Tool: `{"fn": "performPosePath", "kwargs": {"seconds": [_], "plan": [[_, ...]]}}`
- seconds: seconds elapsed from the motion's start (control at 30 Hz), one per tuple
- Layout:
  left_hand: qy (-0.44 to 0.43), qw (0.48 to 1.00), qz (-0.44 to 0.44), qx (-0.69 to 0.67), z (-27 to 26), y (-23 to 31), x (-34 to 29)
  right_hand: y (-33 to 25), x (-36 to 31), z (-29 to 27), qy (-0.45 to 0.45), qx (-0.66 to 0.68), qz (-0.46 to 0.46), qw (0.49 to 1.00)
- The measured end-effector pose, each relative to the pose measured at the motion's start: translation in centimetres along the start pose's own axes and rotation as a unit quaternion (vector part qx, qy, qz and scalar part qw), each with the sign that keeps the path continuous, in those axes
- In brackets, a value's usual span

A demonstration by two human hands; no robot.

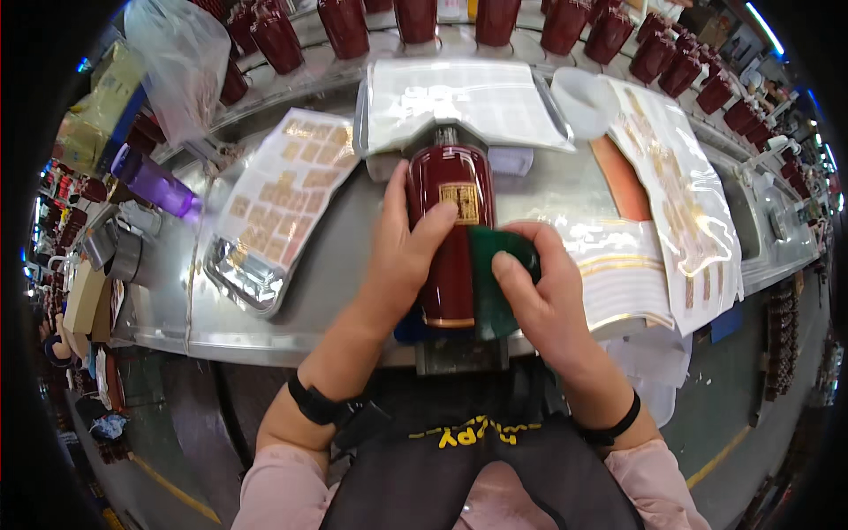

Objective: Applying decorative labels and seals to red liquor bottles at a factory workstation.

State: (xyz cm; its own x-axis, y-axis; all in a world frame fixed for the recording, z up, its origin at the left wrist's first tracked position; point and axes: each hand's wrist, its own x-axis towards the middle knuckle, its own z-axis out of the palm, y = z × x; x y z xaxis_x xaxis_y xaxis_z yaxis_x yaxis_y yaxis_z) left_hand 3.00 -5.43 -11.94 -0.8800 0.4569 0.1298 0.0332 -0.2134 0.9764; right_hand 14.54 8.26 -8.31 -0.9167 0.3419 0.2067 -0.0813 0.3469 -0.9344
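Observation:
A glossy dark red bottle (449, 287) lies in front of me with its neck pointing away, on a metal holder (450, 134) at the neck end. My left hand (393, 243) is closed round its left side, the thumb resting by a square gold label (468, 204) on the bottle's face. My right hand (548, 287) pinches a thin dark green flexible sheet (492, 274) between thumb and fingers. The sheet lies against the bottle's right side, just below the label. Part of the holder under the bottle is hidden.
On the metal worktable (331, 291), a tray with a sheet of gold labels (287, 190) lies left. White sheets (455, 97) lie behind the bottle; gold-striped sheets (618, 274) lie right. A purple drinking bottle (155, 181) stands far left. Several red bottles (343, 26) line the back.

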Motion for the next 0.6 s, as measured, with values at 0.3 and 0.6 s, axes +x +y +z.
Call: {"fn": "performPosePath", "kwargs": {"seconds": [0.3,0.6], "plan": [[-0.018,0.997,-0.033,-0.062,-0.1,0.5,-0.4,-3.9,8.9,-2.6,-0.179,-0.146,-0.202,0.952],[-0.007,0.996,-0.059,-0.074,-1.0,0.8,-2.7,-2.5,10.5,-2.6,-0.001,-0.345,-0.438,0.830]]}}
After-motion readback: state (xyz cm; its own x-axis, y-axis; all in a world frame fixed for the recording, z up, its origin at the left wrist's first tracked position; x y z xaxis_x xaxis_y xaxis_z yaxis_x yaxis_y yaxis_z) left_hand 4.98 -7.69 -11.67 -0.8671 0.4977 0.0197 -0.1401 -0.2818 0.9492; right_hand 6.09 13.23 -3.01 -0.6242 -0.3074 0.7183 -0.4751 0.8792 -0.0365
